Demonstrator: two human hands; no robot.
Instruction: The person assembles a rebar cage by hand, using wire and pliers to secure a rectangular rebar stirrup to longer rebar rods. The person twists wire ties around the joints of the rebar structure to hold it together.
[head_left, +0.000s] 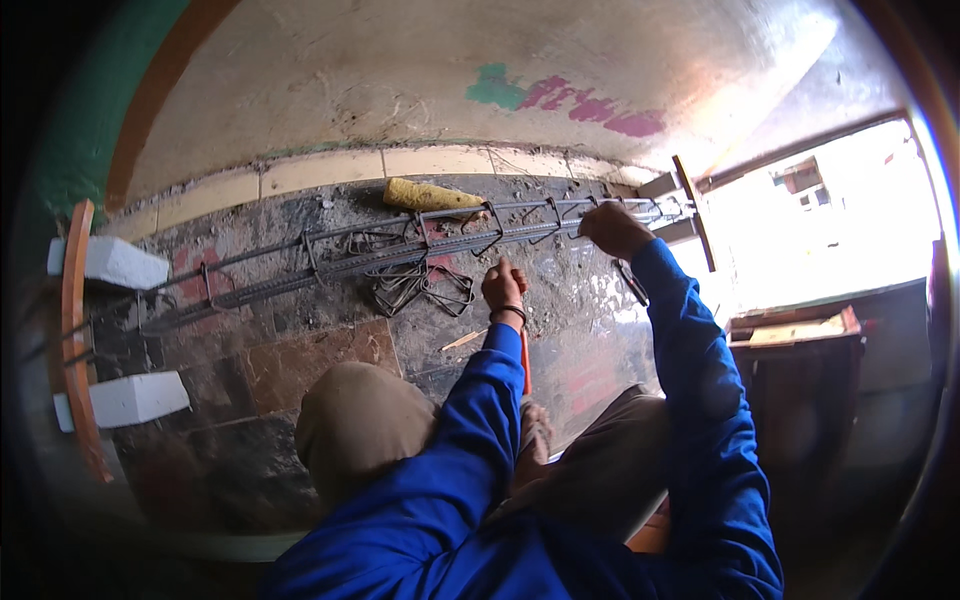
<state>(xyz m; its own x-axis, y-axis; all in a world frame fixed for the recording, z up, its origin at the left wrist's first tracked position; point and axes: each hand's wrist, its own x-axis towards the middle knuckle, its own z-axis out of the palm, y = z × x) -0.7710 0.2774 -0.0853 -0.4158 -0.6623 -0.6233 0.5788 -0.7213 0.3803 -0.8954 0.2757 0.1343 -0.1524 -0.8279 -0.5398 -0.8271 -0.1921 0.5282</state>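
A long rebar cage [370, 256], made of ribbed bars with several bent stirrups around them, runs across in front of me. My right hand [615, 231] is closed at its right part, fingers curled against the bars and a stirrup. Nearer to me, just short of the cage, my left hand [504, 285] is closed in a fist; what it holds is too small to make out. An orange handle [525, 362] shows below my left wrist; whether that hand grips it is hidden. Loose bent stirrups [425, 290] lie on the floor beneath the cage.
At the left, an orange-brown bar [76, 340] lies across two white blocks [130, 400] under the cage end. Another crossbar [694, 213] stands at the right end. A yellow roll-shaped piece [430, 195] lies by the wall. A wooden box [795, 330] stands beside the bright opening.
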